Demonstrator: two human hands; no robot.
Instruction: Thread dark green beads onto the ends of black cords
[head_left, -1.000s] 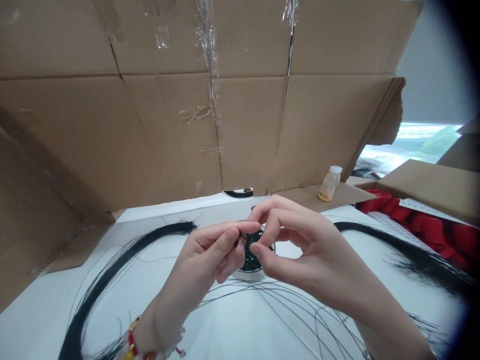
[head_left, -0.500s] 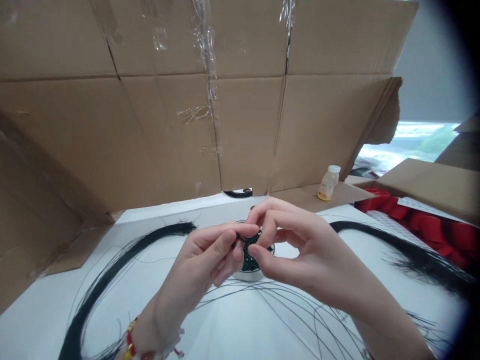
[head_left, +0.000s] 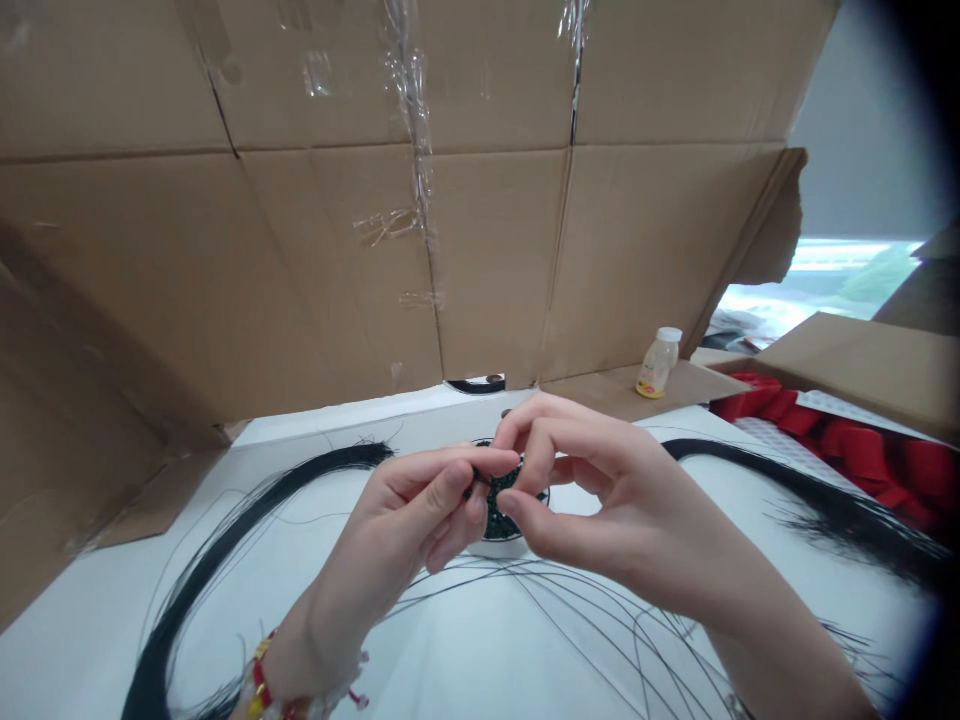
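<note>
My left hand [head_left: 409, 525] and my right hand [head_left: 592, 495] meet at mid-table, fingertips pinched together just above a small round white dish of dark beads [head_left: 496, 520]. A thin black thread runs between the two pinches; what else the fingertips hold is too small to see. Loose black threads [head_left: 570, 620] fan out over the white table [head_left: 465, 660] below my hands. My left wrist carries a red and gold bracelet [head_left: 262, 685].
A thick black thread bundle [head_left: 217, 560] curves along the left, another bundle [head_left: 810, 500] lies at the right. A cardboard wall [head_left: 420, 220] stands behind. A small white-capped bottle [head_left: 660, 363] sits on a cardboard flap, with a box of red items [head_left: 855, 450] at the right.
Both hands have stayed pinched together over the dish; only a slight shift of the fingers and the view.
</note>
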